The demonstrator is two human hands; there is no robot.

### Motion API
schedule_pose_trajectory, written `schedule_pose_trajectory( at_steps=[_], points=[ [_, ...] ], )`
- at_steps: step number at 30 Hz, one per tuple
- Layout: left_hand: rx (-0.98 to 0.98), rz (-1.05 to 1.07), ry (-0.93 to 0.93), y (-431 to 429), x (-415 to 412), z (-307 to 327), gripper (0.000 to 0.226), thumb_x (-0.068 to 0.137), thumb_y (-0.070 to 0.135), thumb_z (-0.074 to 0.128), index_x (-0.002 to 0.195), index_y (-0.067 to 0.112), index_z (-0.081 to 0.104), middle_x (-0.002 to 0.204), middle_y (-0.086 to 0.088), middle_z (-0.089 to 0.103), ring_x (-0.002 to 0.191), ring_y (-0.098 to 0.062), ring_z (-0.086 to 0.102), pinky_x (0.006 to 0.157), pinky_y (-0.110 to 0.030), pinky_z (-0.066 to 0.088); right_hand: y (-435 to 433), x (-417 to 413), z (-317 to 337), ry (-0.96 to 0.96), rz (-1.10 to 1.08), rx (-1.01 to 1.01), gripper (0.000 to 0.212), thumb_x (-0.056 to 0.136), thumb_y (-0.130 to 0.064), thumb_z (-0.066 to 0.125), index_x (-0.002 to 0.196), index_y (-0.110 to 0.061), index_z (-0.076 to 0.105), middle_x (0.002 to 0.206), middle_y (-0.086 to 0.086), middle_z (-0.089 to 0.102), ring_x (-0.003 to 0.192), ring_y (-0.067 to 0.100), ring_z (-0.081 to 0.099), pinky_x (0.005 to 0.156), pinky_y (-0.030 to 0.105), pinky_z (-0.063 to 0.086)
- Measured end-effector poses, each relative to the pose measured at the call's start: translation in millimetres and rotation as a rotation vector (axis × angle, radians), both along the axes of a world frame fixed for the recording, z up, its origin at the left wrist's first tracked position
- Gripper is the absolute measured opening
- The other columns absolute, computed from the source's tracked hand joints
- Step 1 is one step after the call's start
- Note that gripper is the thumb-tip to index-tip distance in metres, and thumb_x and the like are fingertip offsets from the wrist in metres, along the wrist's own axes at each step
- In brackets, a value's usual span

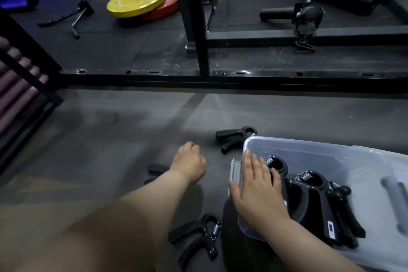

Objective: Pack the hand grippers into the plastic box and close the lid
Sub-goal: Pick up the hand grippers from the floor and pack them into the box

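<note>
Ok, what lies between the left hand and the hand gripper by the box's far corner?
Only bare dark floor, as the head view shows; the left hand and that hand gripper are apart, with nothing between them.

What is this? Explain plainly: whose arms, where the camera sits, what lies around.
No machine: these are a person's bare arms, filmed by one camera worn on the head, looking down at a gym floor. The right hand lies flat, fingers straight, on black hand grippers inside a clear plastic box. The left hand is curled near the floor; whether it holds anything is hidden. Outside lie a far gripper, a near gripper and a half-hidden gripper under that arm.
</note>
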State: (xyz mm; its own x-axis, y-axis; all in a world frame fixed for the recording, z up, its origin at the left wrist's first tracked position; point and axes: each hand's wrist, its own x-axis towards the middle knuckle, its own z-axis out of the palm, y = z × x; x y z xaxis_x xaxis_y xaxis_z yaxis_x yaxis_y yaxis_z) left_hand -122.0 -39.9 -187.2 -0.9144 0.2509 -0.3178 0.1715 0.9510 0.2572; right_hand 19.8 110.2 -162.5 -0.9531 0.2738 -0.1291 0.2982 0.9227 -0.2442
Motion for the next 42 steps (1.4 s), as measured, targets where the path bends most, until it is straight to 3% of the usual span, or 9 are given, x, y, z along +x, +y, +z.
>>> schedule_pose_trajectory(
  at_steps=[9,17,21,26,31,34,38,40,42],
  points=[
    [0.012,-0.174,-0.062,55.4,-61.4,-28.9,0.055,0.093,0.040,0.053,0.141,0.017,0.041,0.147,-0.005,0.036,0.136,-0.027,0.033,0.112,-0.038,0.030,-1.9,-0.8,0.6,0.037,-0.025,0.026,0.082,0.080,-0.051,0.043,0.148,-0.006,0.038,0.144,0.012,0.049,0.133,0.029,0.047,0.109,0.051,0.030],
    [-0.015,-0.225,-0.091,89.0,-77.9,-75.4,0.084,0.091,0.047,0.055,0.155,0.019,0.008,0.163,-0.003,-0.001,0.150,-0.024,0.003,0.121,-0.036,0.008,-3.5,-5.4,-8.6,0.131,-0.055,0.071,0.083,0.073,-0.050,0.049,0.142,-0.005,0.047,0.141,0.010,0.053,0.130,0.028,0.052,0.103,0.053,0.036],
    [-0.080,-0.209,-0.040,92.1,-82.3,-84.9,0.085,0.088,0.049,0.057,0.153,0.013,0.015,0.155,-0.012,0.024,0.143,-0.030,0.022,0.118,-0.038,0.018,-3.3,-5.9,-15.6,0.151,-0.072,0.086,0.083,0.071,-0.051,0.049,0.141,-0.006,0.049,0.142,0.008,0.053,0.129,0.028,0.052,0.103,0.053,0.037],
    [-0.308,-0.341,0.173,94.7,-72.8,-76.5,0.074,0.079,0.051,0.062,0.134,0.007,0.039,0.127,-0.016,0.050,0.115,-0.033,0.047,0.093,-0.039,0.038,-3.1,-5.9,-16.5,0.151,-0.055,0.079,0.082,0.073,-0.050,0.048,0.141,-0.005,0.048,0.142,0.010,0.052,0.130,0.029,0.051,0.103,0.054,0.036],
    [-0.417,-0.351,0.120,80.9,-67.5,-57.3,0.077,0.082,0.040,0.056,0.144,0.006,0.027,0.126,-0.021,0.056,0.113,-0.038,0.055,0.091,-0.039,0.041,-1.9,-4.1,-14.5,0.120,-0.036,0.055,0.082,0.076,-0.050,0.046,0.143,-0.003,0.045,0.143,0.012,0.051,0.131,0.030,0.050,0.107,0.053,0.032],
    [-0.335,-0.197,-0.039,65.2,-55.9,-41.5,0.044,0.092,0.024,0.043,0.131,0.003,0.040,0.126,-0.017,0.061,0.113,-0.036,0.060,0.091,-0.041,0.044,-0.2,-2.6,-14.1,0.099,-0.023,0.044,0.082,0.078,-0.050,0.044,0.145,-0.003,0.042,0.142,0.013,0.051,0.131,0.030,0.049,0.108,0.052,0.029],
    [-0.110,0.096,-0.215,31.8,-43.4,-23.9,0.024,0.091,0.015,0.048,0.113,0.005,0.052,0.120,-0.017,0.062,0.111,-0.035,0.060,0.090,-0.038,0.046,1.3,-2.0,-11.9,0.069,0.001,0.016,0.083,0.080,-0.052,0.040,0.147,-0.004,0.038,0.143,0.013,0.050,0.132,0.030,0.047,0.108,0.051,0.025],
    [0.111,0.224,-0.317,15.9,-33.9,-16.7,0.009,0.095,0.015,0.045,0.096,0.010,0.052,0.111,-0.020,0.064,0.095,-0.031,0.064,0.083,-0.036,0.051,2.0,-1.1,-9.8,0.047,0.010,0.000,0.084,0.082,-0.055,0.035,0.151,-0.007,0.031,0.148,0.010,0.045,0.137,0.028,0.041,0.111,0.049,0.021],
    [0.412,0.460,-0.427,6.1,-21.5,-7.8,0.020,0.101,0.016,0.036,0.085,0.013,0.048,0.088,-0.017,0.064,0.065,-0.024,0.060,0.060,-0.030,0.053,2.6,-0.9,-5.5,0.030,0.031,-0.018,0.085,0.084,-0.058,0.022,0.155,-0.011,0.015,0.157,0.007,0.031,0.146,0.024,0.025,0.116,0.047,0.011]
  ],
)
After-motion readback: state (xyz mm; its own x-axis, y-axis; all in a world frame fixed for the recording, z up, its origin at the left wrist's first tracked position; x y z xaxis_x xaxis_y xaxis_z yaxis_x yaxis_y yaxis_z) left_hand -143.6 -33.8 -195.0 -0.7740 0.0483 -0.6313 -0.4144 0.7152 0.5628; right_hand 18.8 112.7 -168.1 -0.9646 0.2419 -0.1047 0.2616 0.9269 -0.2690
